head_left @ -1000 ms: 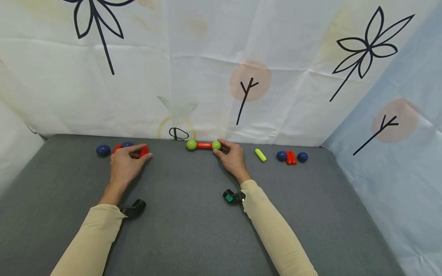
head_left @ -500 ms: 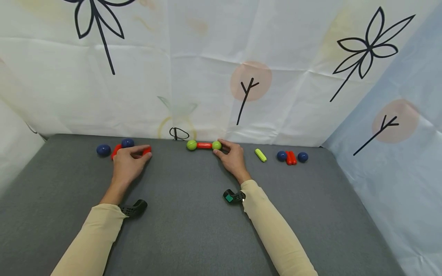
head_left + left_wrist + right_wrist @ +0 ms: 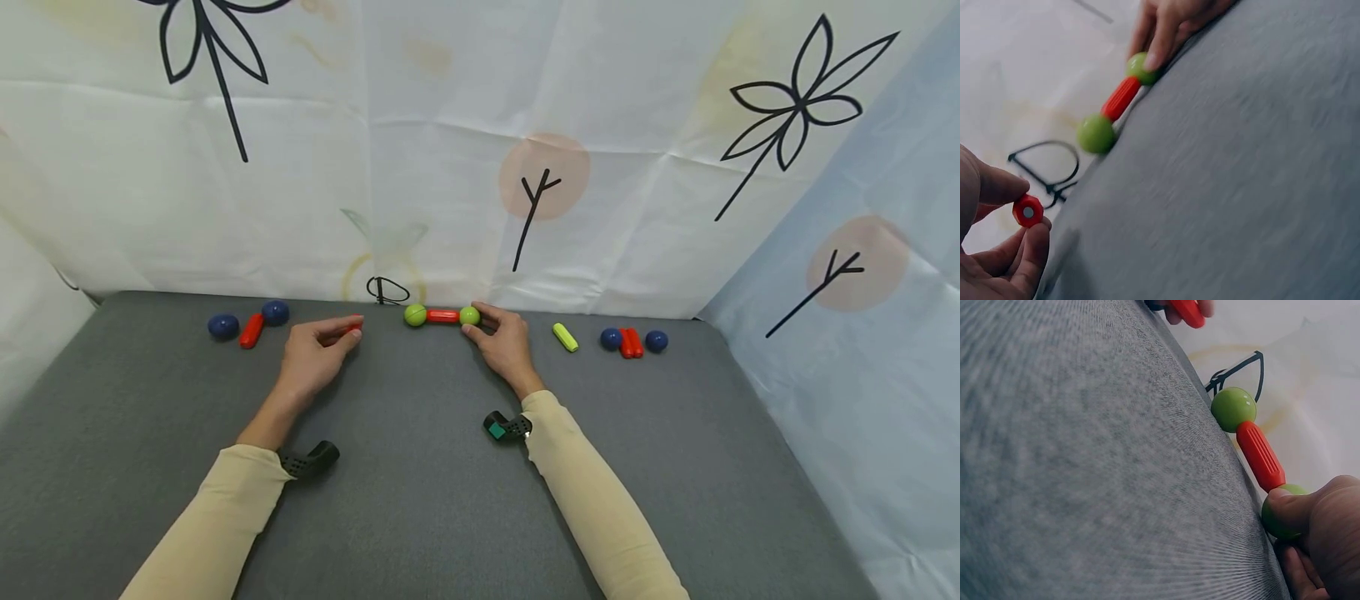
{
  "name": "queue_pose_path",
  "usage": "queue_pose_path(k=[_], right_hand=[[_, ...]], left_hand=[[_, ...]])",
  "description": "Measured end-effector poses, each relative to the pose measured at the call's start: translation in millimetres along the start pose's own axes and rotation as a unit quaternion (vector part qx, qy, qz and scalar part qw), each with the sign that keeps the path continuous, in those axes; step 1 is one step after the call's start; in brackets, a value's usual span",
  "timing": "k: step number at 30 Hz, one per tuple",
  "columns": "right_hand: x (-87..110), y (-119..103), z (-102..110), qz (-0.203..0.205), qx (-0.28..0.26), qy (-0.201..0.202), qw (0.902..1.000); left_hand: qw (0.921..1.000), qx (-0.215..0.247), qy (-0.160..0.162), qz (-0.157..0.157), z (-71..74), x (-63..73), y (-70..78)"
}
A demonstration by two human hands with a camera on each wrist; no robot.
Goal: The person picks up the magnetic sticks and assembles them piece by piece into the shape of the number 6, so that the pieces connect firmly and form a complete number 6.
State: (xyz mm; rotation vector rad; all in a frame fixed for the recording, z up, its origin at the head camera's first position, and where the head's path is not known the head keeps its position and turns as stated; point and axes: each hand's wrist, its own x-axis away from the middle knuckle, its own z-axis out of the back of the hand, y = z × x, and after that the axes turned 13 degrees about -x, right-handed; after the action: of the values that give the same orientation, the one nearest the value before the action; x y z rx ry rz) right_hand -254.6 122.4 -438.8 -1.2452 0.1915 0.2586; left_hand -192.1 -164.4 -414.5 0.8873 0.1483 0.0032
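- Head view: the left hand (image 3: 318,354) pinches a red rod (image 3: 347,330) between thumb and fingertips, its tip aimed at the near green ball (image 3: 415,315), apparently to line it up end-on.
- The right hand (image 3: 504,343) grips the far green ball (image 3: 469,316), steadying the ball-rod-ball chain against the back edge of the grey mat (image 3: 420,483).
- Spare blue balls (image 3: 223,326) and a yellow rod (image 3: 566,337) lie apart on either side.
- Left wrist view: the red rod (image 3: 1027,210) shows end-on, held clear of the near green ball (image 3: 1096,133).
- Right wrist view: the thumb (image 3: 1300,509) presses on the far green ball (image 3: 1275,519).
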Motion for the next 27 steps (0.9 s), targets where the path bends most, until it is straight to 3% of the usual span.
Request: queue_pose_path(k=[9,18,27], right_hand=[[0.0,0.0,-1.1,-0.002,0.001,0.001,1.0000],[0.4,0.0,-0.4,-0.001,0.002,0.001,1.0000],[-0.7,-0.2,-0.9,-0.006,0.006,0.001,1.0000]], left_hand=[[0.9978,0.034,-0.055,-0.016,-27.8,0.4,15.2],[0.9936,0.086,-0.074,0.004,-47.8,-8.6,28.3],[0.9892,0.113,-0.088,0.032,-55.8,-14.3,32.8]])
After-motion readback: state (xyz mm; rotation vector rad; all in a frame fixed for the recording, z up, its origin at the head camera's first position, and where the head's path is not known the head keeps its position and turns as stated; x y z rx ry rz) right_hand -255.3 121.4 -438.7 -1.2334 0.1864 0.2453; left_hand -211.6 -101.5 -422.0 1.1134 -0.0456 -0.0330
